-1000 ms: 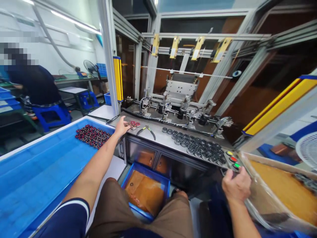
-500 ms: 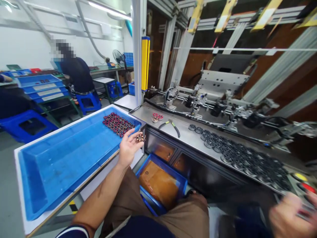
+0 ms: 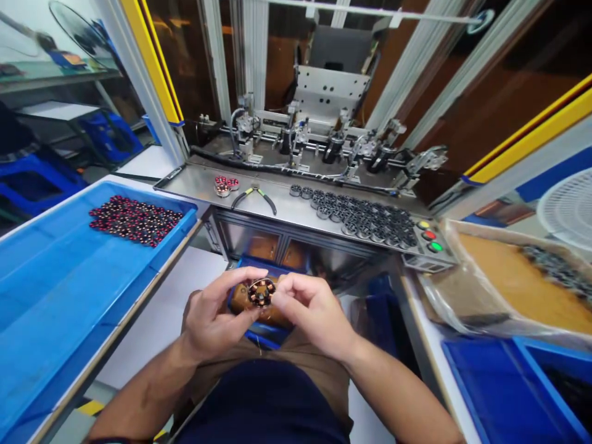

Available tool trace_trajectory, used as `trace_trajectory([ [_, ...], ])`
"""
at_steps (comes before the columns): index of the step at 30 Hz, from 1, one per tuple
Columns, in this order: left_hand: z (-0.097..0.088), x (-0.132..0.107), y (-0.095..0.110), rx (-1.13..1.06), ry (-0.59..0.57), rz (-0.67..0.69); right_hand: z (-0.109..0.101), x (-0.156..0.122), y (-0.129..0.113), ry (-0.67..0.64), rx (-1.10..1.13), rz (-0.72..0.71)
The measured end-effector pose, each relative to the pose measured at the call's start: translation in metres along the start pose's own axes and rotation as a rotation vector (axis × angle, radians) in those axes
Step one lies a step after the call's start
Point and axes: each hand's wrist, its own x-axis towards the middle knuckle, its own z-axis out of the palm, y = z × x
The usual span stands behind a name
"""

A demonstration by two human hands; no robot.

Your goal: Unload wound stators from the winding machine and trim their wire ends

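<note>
In the head view, a copper-wound ring (image 3: 261,293) is held on the near side of the pliers (image 3: 255,188), clamped between thumb and fingers of the left hand (image 3: 213,313), its face probably turned up to be seen. Its right edge is met by the right hand (image 3: 317,311); whether that grips cannot be told. Red-trimmed rings (image 3: 226,184) are set left of the pliers, black rings (image 3: 365,213) right, perhaps kept apart by kind.

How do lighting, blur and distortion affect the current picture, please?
Head view: pale sheen on the steel ledge; yellow bars lean outward, likely wide-angle stretch; the white mesh guard looks soft; fine detail on the copper-wound part between the fingers is indistinct.
</note>
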Motion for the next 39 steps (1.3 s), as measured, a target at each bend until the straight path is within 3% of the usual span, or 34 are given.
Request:
trace_trajectory([
  [3,-0.001,0.002,0.001,-0.005,-0.068,0.050,-0.008,0.007,0.006,-0.051,0.047,0.008],
  [7,-0.004,0.008,0.011,-0.122,-0.102,-0.032,-0.038,0.007,0.015,-0.340,0.162,0.004],
  [9,-0.005,0.009,0.014,-0.130,-0.086,-0.043,-0.049,0.004,0.026,-0.420,0.165,-0.018],
  [12,-0.006,0.011,0.013,-0.044,-0.073,0.060,-0.041,-0.004,0.048,-0.305,0.214,0.014],
  [15,-0.003,0.012,0.007,0.069,-0.074,0.152,-0.010,-0.010,0.063,-0.165,0.400,0.100],
  [19,0.005,0.013,0.002,0.089,-0.106,0.130,0.013,-0.015,0.063,-0.057,0.504,0.204],
  [25,0.008,0.014,0.005,-0.102,-0.104,-0.084,-0.011,-0.024,0.056,-0.165,0.403,0.261],
  [30,0.005,0.008,0.008,-0.251,-0.253,-0.236,-0.033,-0.014,0.039,-0.033,0.310,0.082],
  [34,0.010,0.003,0.008,-0.301,-0.353,-0.310,-0.029,-0.012,0.029,-0.024,0.242,0.093],
  [39,0.020,0.002,0.006,-0.344,-0.243,-0.340,-0.021,-0.017,0.032,-0.024,0.228,0.086],
])
